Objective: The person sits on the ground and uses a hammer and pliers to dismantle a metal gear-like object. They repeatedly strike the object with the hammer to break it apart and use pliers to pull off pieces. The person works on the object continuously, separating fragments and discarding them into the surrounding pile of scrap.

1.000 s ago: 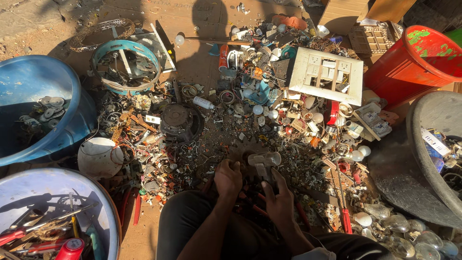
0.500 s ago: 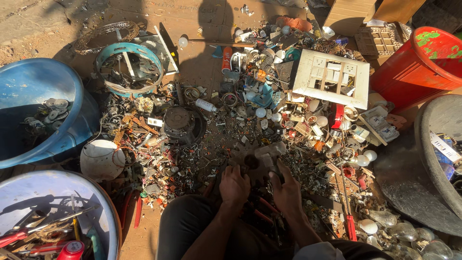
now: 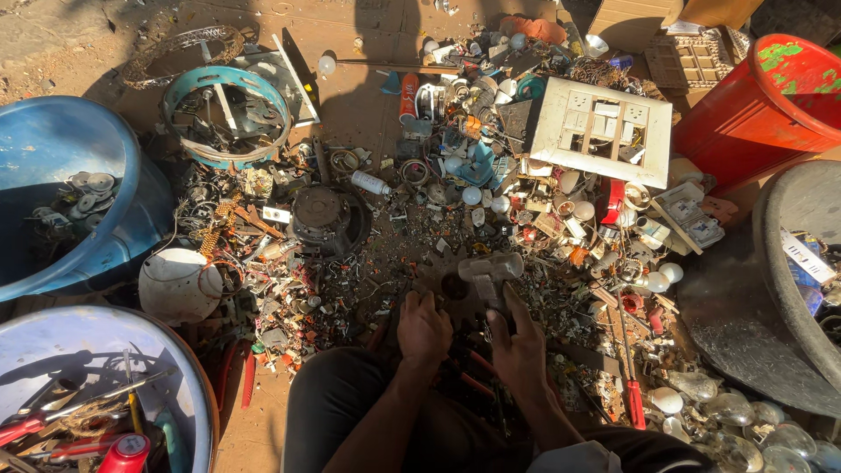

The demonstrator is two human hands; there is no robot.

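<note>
Head view, lower centre: sorting scrap on the ground.
Left hand: closed on small dark part, kind unclear.
Right hand: gripping hammer, head raised above dark part.
Next: steady aim, firm hold.

Scrap heap blocks ground far of both hands; blue tub walls left, red bucket and grey basin right; bare floor far-centre passable
</note>
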